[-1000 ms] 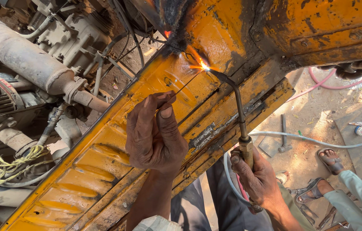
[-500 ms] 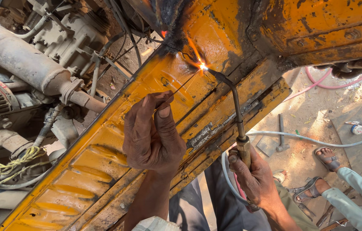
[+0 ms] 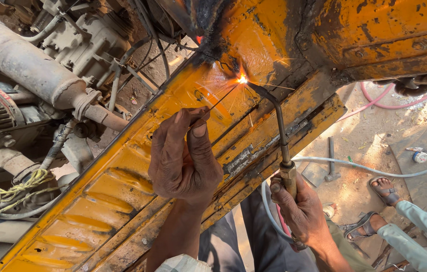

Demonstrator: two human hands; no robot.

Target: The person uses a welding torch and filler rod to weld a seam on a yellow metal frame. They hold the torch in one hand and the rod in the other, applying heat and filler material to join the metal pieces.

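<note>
A thin filler rod (image 3: 218,104) is pinched between the thumb and fingertips of the left hand (image 3: 184,157), which is closed around it; the rod runs up and to the right, and its far end meets a bright flame point (image 3: 242,79) on the yellow metal panel (image 3: 123,191). Sparks are thrown out around that point. The gas torch (image 3: 279,131) is gripped at its brass handle by the right hand (image 3: 299,211), whose fingers are wrapped tightly around it; its slim dark neck rises and curves left, so that the tip is brought to the same glowing spot from the right side. The two hands are kept apart, the left one against the ribbed panel, the right one lower and beyond the panel's edge.

Around the flame, the paint is seen blackened and scorched (image 3: 213,30). A white hose (image 3: 375,168) and a pink hose (image 3: 390,103) are laid across the dusty ground behind the torch. A hammer (image 3: 331,161) is lying on the ground just past the panel's edge. To the left, a grey exhaust pipe (image 3: 22,63), engine parts and a tangle of yellow cord (image 3: 7,189) are visible. At the lower right, another person's sandalled feet (image 3: 375,206) and light trouser leg (image 3: 420,236) are shown.
</note>
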